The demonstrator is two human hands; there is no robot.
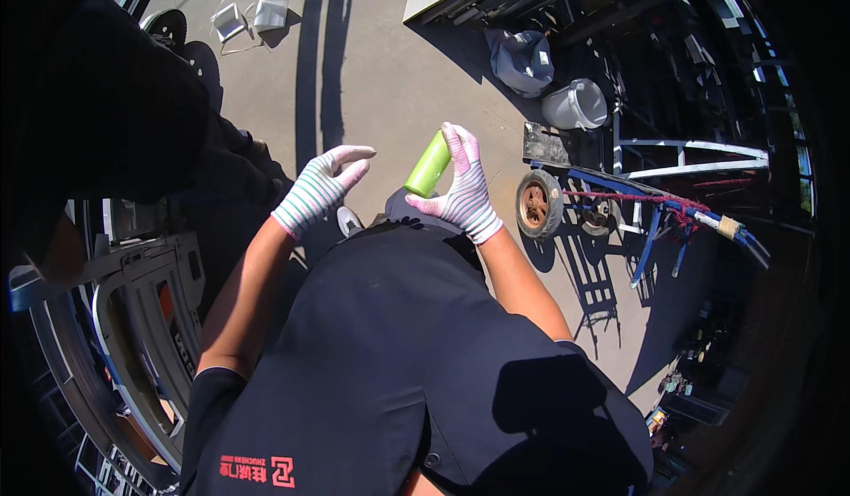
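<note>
My right hand (pixel 460 186), in a white glove with pink and green stripes, grips a light green cylinder (pixel 428 166) held tilted in front of my chest. My left hand (pixel 323 186), gloved the same way, hovers a short way to the left of the cylinder with its fingers spread and nothing in it. Both forearms rise from my dark shirt at the lower middle of the head view.
Below is a sunlit concrete floor (pixel 372 62). A blue hand cart with a rusty wheel (pixel 537 204) stands to the right, a white bucket (pixel 575 104) and a grey bag (pixel 522 60) behind it. Two small white pieces (pixel 251 18) lie far left. A grey vehicle door panel (pixel 146 319) is at my left.
</note>
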